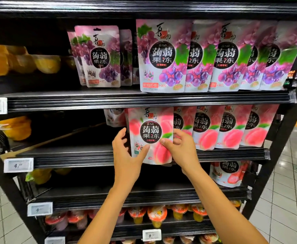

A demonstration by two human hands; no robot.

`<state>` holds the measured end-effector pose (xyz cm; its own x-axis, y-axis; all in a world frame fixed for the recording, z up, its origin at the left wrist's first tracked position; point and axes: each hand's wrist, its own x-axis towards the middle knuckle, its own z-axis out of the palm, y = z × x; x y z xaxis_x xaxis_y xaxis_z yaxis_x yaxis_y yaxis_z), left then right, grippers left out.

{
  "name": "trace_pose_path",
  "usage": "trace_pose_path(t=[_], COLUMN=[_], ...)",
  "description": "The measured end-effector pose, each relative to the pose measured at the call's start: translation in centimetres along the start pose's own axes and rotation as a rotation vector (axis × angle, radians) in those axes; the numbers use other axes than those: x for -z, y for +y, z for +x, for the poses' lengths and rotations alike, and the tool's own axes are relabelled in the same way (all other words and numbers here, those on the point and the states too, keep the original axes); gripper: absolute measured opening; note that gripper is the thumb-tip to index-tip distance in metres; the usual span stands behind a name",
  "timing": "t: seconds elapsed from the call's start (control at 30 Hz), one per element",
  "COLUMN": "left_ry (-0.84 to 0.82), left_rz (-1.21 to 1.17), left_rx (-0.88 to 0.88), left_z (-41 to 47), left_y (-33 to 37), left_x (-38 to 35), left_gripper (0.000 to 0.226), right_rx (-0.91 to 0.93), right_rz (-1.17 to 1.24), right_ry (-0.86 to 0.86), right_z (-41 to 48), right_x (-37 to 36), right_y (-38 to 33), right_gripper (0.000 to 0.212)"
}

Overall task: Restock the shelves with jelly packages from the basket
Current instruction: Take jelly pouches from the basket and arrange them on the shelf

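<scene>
Peach pouch is upright at the front of the middle shelf, pinched between both hands. The left hand has its thumb across the lower front and its fingers round the left edge. The right hand has its thumb on the front and its fingers curled behind the right edge.

The pouch's base hangs level with or just in front of the shelf lip, so I judge it is not yet set down. Its top sits close under the top shelf, which leaves little room to lift. The move looks like a short push away, base over the lip.

Just to its right is the peach row, overlapping pouches that fill the shelf to the right end. To its left the shelf is bare as far as a slanted cardboard strip and yellow cups.

Above, grape pouches fill the right front, and a few more stand farther back to the left. The lower shelf holds a strawberry pouch at the right and looks otherwise dark and bare.

By my estimate the job is partly done, with the right sides stocked and the left gaps remaining. The basket is out of view, so the stock left cannot be told.
</scene>
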<state>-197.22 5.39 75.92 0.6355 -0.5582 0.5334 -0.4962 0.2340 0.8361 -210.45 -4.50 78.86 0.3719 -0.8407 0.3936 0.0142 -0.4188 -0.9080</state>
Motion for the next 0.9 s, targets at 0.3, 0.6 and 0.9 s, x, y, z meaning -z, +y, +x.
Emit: trace_pose_path(t=[0.3,0.6,0.9], left_ry=[-0.167,-0.210,-0.215], left_rz=[0.201,0.397,0.443], left_rx=[-0.029,-0.101,-0.099], left_z=[-0.9,-1.7,-2.0], left_y=[-0.1,-0.9,-0.5], left_x=[-2.5,-3.4,-3.9], left_gripper=[0.060,0.065,0.064], right_rx=[0.031,0.083,-0.030], right_rz=[-0.034,-0.331,-0.641], right_ry=[0.133,0.121,0.255], right_z=[1.9,0.7,-0.1], right_x=[-1.5,-1.0,-0.5], right_y=[0.1,2.1,3.1], right_gripper=[0.024,0.011,0.016])
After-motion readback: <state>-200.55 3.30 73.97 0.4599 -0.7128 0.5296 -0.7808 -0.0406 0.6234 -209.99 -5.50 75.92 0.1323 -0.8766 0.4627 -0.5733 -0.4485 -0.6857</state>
